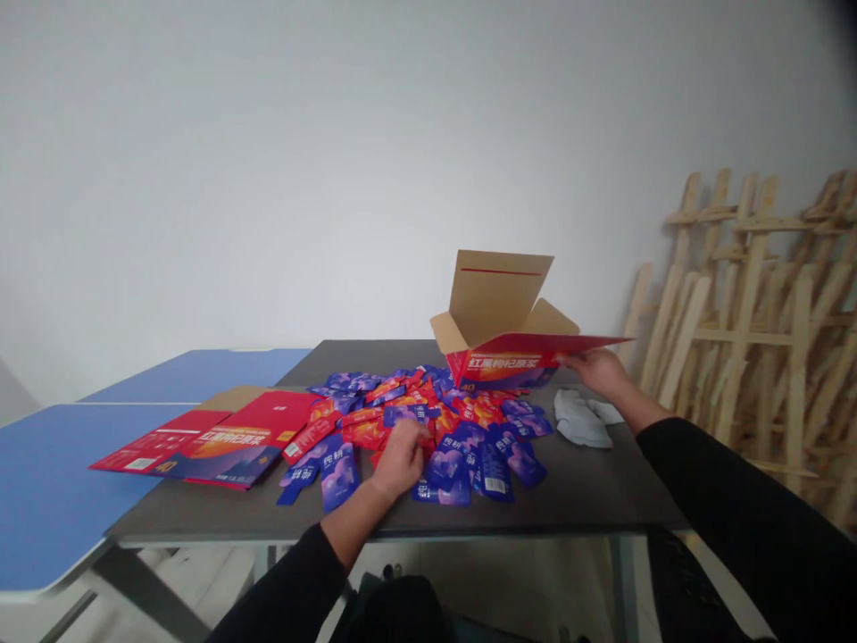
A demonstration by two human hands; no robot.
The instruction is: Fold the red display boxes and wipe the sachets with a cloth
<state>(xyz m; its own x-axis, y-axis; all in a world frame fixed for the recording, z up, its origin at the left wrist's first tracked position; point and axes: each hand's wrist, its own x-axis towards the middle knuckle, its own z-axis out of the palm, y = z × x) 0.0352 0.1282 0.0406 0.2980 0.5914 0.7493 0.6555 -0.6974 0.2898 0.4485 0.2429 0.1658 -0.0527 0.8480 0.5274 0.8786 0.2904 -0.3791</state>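
Red and purple sachets (pixel 472 409) lie in a loose heap across the middle of the dark table. Over the heap's near part is my left hand (pixel 402 455), its fingers curled around the end of a purple sachet (pixel 407 413). An open red cardboard box (pixel 499 362) with raised brown flaps stands behind the heap, to the right. My right hand (pixel 595 370) grips this box at its right front corner, the fingers partly hidden by the red flap. A flattened red box (pixel 251 430) lies left of the sachets.
White cloth-like items (pixel 581 420) lie on the dark table (pixel 569 500) at the right. A blue table (pixel 46 482) adjoins on the left. Wooden easels (pixel 743 330) lean by the pale wall at the right.
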